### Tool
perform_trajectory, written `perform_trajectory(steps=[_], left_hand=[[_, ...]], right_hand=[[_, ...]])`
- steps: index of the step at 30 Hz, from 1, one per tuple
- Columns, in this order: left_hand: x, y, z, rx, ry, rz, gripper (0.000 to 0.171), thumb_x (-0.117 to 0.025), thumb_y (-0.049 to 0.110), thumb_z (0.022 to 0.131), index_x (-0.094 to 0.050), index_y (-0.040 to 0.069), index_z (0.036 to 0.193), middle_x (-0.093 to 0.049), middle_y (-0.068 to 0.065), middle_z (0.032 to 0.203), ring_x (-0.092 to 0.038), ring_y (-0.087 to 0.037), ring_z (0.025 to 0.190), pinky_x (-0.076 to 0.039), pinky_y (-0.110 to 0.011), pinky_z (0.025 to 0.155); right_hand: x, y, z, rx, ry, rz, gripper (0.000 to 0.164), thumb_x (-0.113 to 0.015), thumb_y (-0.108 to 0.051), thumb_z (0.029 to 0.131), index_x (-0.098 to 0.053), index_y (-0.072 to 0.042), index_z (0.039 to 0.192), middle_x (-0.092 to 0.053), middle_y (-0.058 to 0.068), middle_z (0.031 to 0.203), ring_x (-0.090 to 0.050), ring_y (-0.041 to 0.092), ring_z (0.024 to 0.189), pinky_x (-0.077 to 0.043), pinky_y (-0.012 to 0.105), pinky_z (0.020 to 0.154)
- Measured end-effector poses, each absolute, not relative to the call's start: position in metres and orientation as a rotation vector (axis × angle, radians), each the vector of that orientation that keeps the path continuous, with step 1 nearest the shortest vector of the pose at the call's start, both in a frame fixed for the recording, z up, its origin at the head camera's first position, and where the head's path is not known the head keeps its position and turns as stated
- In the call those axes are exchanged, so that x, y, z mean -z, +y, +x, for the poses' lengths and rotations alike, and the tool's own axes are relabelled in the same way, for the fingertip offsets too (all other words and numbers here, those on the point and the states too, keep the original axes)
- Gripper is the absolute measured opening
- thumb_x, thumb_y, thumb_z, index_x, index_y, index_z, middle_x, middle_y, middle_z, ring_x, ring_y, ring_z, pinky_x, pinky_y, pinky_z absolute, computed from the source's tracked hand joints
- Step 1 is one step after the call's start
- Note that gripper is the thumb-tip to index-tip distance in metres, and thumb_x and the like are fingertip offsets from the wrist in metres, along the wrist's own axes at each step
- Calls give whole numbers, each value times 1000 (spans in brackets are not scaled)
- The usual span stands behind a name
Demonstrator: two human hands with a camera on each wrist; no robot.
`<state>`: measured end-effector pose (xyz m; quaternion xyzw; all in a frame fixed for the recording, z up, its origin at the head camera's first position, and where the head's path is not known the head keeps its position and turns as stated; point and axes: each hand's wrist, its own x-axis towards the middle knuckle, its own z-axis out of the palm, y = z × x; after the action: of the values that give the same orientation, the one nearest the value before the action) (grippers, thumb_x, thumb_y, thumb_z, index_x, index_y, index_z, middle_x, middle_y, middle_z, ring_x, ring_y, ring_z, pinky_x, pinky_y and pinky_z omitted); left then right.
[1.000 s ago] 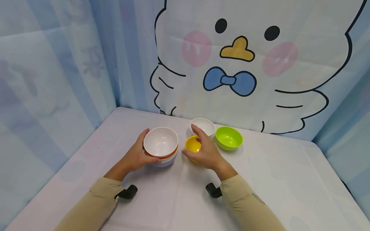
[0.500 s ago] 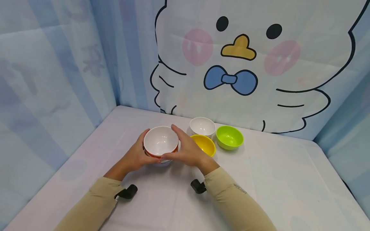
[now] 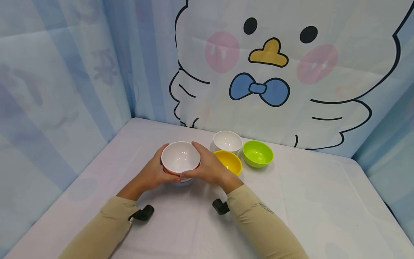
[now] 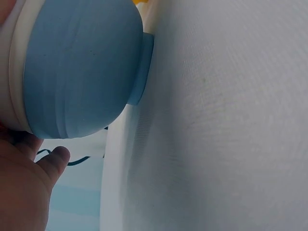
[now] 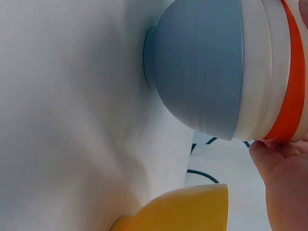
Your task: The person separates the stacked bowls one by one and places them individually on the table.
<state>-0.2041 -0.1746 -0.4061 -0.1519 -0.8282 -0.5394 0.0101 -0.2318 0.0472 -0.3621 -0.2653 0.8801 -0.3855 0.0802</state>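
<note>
In the head view both hands hold a stack of nested bowls on the table, with a glossy white bowl (image 3: 180,156) on top. My left hand (image 3: 154,174) grips the stack's left side, thumb across the front. From the right, my right hand (image 3: 210,168) grips it too, the two thumb tips almost meeting at the front. Lowest is a blue bowl (image 4: 86,67), its foot at the tabletop. The right wrist view shows pale rims above the blue and an orange band (image 5: 291,82) near the right hand's fingers. The far fingers are partly hidden behind the stack.
Just right of the stack stands a yellow bowl (image 3: 231,162), partly behind the right hand. A separate white bowl (image 3: 228,141) and a green bowl (image 3: 257,154) stand behind it near the table's back edge. A printed curtain (image 3: 155,72) borders the table.
My right hand has moved left from in front of the yellow bowl onto the stack, uncovering more of that bowl. My left hand keeps its hold, and the other bowls stay put.
</note>
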Motion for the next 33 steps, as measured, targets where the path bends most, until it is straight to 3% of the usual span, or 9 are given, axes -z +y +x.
perform_trajectory(steps=[21,33], left_hand=[[404,-171,-204,1760,-2576,-485,117,-91,20,73,-12,-1,155,-37,-21,147,-41,-39,130,-40,-55,106],[403,-170,-203,1752,-2581,-473,111,-91,21,73,-17,2,154,-40,-18,146,-43,-37,129,-43,-54,104]], right_hand=[[364,49,-235,1199,2590,-702,106,-86,-46,75,-31,-9,157,-41,10,153,-50,26,127,-47,41,102],[366,46,-235,1245,2532,-684,108,-87,-45,73,-28,-15,158,-36,6,156,-44,25,132,-44,44,105]])
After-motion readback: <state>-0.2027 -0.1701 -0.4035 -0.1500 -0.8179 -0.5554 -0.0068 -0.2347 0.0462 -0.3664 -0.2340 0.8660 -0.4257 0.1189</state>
